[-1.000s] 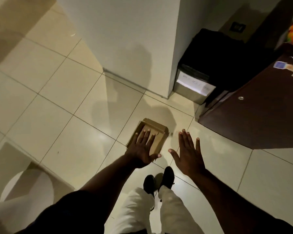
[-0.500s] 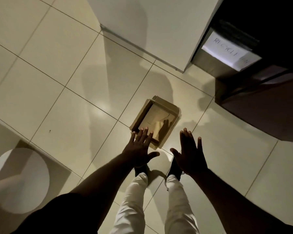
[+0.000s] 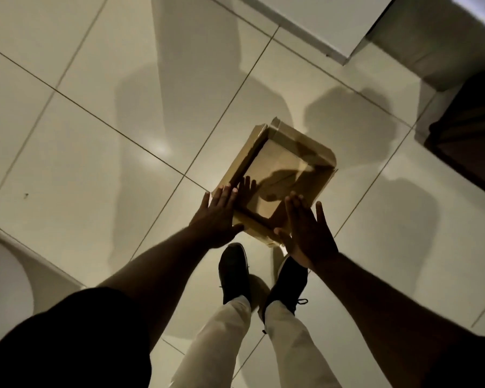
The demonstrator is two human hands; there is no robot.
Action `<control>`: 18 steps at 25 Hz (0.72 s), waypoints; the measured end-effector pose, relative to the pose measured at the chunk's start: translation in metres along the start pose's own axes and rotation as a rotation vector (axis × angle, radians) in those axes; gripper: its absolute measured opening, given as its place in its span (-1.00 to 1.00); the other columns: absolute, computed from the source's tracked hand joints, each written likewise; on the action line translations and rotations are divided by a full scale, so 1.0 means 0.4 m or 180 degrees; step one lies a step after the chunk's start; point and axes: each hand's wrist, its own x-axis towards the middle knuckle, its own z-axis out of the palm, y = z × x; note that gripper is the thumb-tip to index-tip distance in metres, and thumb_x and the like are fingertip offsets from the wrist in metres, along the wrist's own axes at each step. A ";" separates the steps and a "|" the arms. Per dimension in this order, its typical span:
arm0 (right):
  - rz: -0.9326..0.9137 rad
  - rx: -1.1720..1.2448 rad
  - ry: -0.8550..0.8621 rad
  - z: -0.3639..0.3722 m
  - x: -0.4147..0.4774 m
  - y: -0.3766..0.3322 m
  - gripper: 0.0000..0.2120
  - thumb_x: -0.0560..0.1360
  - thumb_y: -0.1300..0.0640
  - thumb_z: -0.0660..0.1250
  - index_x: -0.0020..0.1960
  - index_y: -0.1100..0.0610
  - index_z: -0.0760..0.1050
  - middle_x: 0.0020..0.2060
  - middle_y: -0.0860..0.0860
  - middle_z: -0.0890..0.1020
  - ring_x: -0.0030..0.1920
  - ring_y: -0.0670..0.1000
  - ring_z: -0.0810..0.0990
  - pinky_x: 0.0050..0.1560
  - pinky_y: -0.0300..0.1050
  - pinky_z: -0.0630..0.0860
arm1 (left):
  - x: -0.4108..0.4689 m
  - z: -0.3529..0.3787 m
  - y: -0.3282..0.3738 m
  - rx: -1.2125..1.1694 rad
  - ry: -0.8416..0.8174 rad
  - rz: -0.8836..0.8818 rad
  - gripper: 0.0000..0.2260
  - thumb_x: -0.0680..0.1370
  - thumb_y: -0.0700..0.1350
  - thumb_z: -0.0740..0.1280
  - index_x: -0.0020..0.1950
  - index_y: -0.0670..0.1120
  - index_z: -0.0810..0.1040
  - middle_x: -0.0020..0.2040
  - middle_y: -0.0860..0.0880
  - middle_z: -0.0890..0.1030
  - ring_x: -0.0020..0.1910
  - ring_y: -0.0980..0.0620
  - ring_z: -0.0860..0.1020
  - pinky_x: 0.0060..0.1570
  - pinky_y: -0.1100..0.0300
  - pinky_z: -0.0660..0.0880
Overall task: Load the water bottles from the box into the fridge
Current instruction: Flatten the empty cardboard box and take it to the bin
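the box [image 3: 275,177] sits open on the floor [image 3: 95,135] just ahead of the shoes [image 3: 234,273], and no bottles show inside, so the loading looks done. the left hand [image 3: 217,217] and right hand [image 3: 308,231] hang flat-fingered over its near corners, gripping nothing. whether they touch it is unclear. next they need to close on its walls. half a second ago both hands were short of the box.

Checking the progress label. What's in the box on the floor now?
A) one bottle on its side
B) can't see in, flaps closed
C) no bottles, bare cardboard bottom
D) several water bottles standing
C: the box is open on top and shows only its bare cardboard bottom under shadows. The left hand and right hand reach at its near edge, fingers straight.
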 end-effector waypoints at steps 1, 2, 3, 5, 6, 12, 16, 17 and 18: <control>-0.0039 -0.0065 -0.0026 0.033 0.037 0.008 -0.19 0.60 -0.34 -0.26 0.65 0.19 -0.13 0.64 0.15 -0.06 0.63 0.16 -0.12 0.59 0.26 -0.07 | 0.035 0.021 -0.016 -0.0020 0.0061 -0.0066 -0.09 0.58 0.39 0.13 0.63 -0.08 -0.29 0.64 -0.16 -0.22 0.62 -0.17 -0.21 0.52 -0.14 -0.25; -0.0070 -0.0118 -0.0075 0.057 0.074 0.014 -0.20 0.62 -0.33 -0.21 0.65 0.18 -0.13 0.64 0.14 -0.05 0.63 0.16 -0.11 0.59 0.26 -0.10 | 0.066 0.036 -0.029 -0.0050 0.0112 -0.0111 -0.10 0.59 0.34 0.17 0.62 -0.09 -0.30 0.64 -0.17 -0.21 0.62 -0.18 -0.21 0.52 -0.13 -0.25; -0.0106 -0.0164 -0.0121 0.083 0.111 0.017 -0.22 0.63 -0.31 -0.15 0.65 0.18 -0.13 0.64 0.14 -0.04 0.64 0.16 -0.09 0.59 0.25 -0.13 | 0.095 0.055 -0.043 -0.0097 0.0135 -0.0135 -0.10 0.60 0.30 0.21 0.62 -0.09 -0.30 0.64 -0.19 -0.21 0.62 -0.19 -0.21 0.53 -0.14 -0.24; -0.0188 -0.0174 -0.0117 0.132 0.169 0.024 -0.23 0.64 -0.28 -0.01 0.65 0.19 -0.07 0.63 0.16 0.04 0.63 0.19 -0.02 0.56 0.26 -0.12 | 0.133 0.091 -0.063 -0.0210 0.0072 -0.0077 -0.07 0.58 0.28 0.28 0.63 -0.03 -0.30 0.64 -0.21 -0.24 0.62 -0.23 -0.19 0.54 -0.18 -0.19; -0.0205 -0.0177 -0.0099 0.151 0.192 0.029 -0.23 0.64 -0.27 0.03 0.65 0.19 -0.03 0.63 0.17 0.08 0.63 0.20 0.02 0.56 0.28 -0.10 | 0.143 0.107 -0.071 -0.0234 0.0029 -0.0004 -0.05 0.55 0.28 0.32 0.64 0.03 -0.28 0.63 -0.22 -0.26 0.61 -0.25 -0.19 0.54 -0.19 -0.18; -0.0215 -0.0372 -0.0207 0.233 0.292 0.040 -0.21 0.62 -0.25 0.15 0.65 0.14 -0.05 0.63 0.14 0.10 0.63 0.18 0.02 0.57 0.22 -0.11 | 0.148 0.173 -0.098 -0.0471 0.0597 0.0222 -0.22 0.43 0.04 0.57 0.56 -0.06 0.32 0.65 -0.17 -0.22 0.61 -0.29 -0.01 0.52 -0.22 0.23; -0.0283 -0.0376 -0.0254 0.264 0.367 0.026 -0.22 0.58 -0.15 0.28 0.64 0.12 0.02 0.59 0.12 0.21 0.59 0.19 0.12 0.56 0.20 -0.09 | 0.163 0.220 -0.107 -0.1356 0.0903 -0.0014 -0.07 0.50 -0.10 0.53 0.67 -0.03 -0.03 0.62 -0.09 0.18 0.48 -0.11 0.39 0.28 0.30 0.44; -0.0329 -0.0376 -0.0285 0.269 0.384 0.025 -0.22 0.57 -0.10 0.31 0.63 0.13 0.04 0.58 0.13 0.22 0.58 0.19 0.14 0.55 0.19 -0.07 | 0.167 0.227 -0.109 -0.1417 0.0904 -0.0045 -0.05 0.51 -0.09 0.51 0.67 -0.01 -0.09 0.59 -0.08 0.26 0.41 -0.08 0.46 0.24 0.27 0.48; -0.0365 -0.0373 -0.0339 0.272 0.402 0.024 -0.23 0.56 -0.06 0.32 0.63 0.14 0.05 0.57 0.14 0.23 0.57 0.19 0.15 0.55 0.20 -0.05 | 0.169 0.233 -0.111 -0.1350 0.0934 -0.0040 -0.05 0.51 -0.07 0.51 0.67 -0.01 -0.09 0.57 -0.08 0.30 0.36 -0.08 0.50 0.24 0.17 0.52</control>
